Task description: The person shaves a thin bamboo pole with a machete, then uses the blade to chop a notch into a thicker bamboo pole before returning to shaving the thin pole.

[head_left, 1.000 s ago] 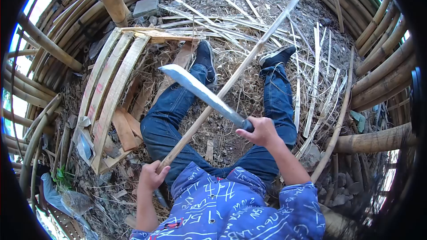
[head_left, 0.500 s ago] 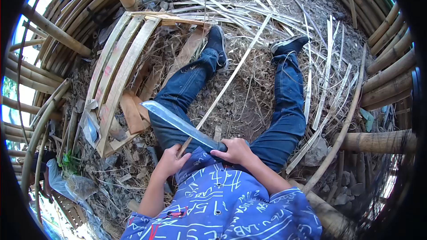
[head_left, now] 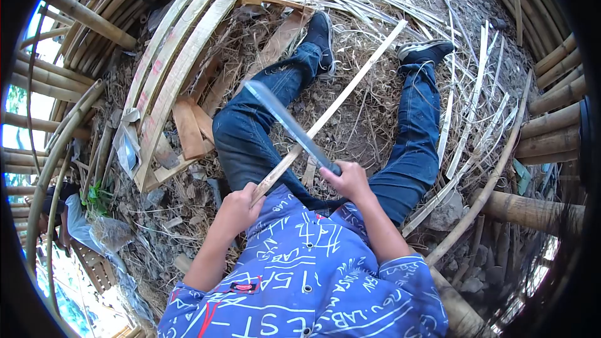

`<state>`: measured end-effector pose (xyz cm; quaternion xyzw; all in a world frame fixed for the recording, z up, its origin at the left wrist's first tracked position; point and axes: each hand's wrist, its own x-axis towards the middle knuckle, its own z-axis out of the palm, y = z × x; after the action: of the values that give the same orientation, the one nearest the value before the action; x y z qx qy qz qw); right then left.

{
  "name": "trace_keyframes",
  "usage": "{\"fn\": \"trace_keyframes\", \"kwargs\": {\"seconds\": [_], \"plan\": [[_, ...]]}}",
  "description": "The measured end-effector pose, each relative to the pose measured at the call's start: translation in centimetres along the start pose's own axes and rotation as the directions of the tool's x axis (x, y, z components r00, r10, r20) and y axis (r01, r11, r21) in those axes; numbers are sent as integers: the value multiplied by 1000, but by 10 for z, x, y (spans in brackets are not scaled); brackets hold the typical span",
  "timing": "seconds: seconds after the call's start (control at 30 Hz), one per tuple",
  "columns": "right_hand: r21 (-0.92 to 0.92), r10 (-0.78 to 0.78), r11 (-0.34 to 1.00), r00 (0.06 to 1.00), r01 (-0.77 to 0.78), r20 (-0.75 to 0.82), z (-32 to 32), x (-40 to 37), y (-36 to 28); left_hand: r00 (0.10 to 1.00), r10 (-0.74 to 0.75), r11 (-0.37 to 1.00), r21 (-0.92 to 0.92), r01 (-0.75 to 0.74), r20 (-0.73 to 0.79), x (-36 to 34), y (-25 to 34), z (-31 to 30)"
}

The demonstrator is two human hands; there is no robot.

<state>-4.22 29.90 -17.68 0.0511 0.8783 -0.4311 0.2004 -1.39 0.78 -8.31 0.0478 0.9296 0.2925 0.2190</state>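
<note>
"Head view: what have you got?"

"Your left hand [head_left: 240, 208] grips the stick [head_left: 350, 86] at its near end; your right fist [head_left: 348, 181] wraps the knife [head_left: 290, 122] handle."

"Where's the stick?"

"Slanting far right between your legs [head_left: 417, 119], the knife crossing it."

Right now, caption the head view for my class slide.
Left hand grips a pale stick; right hand holds a knife across it.
</note>
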Motion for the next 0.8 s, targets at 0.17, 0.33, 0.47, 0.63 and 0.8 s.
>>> {"fn": "trace_keyframes", "kwargs": {"seconds": [0.17,0.33,0.47,0.63,0.8], "plan": [[-104,10,994,997,-18,-73,-11,18,11,1000,-4,1000,11,4,-1,3,5,-4],[-208,43,975,987,-75,-156,-27,34,11,999,-33,996,77,33,7,-5,1,-18],[42,280,960,946,-277,-162,-46,66,56,1000,21,998,62,-21,-8,-18,-4,-16],[-47,237,965,937,-257,-258,-47,64,50,1000,-15,999,43,15,3,-15,-5,-15],[-93,225,963,947,-251,-228,-44,67,48,994,-108,992,71,106,29,-23,-11,-28]]}}
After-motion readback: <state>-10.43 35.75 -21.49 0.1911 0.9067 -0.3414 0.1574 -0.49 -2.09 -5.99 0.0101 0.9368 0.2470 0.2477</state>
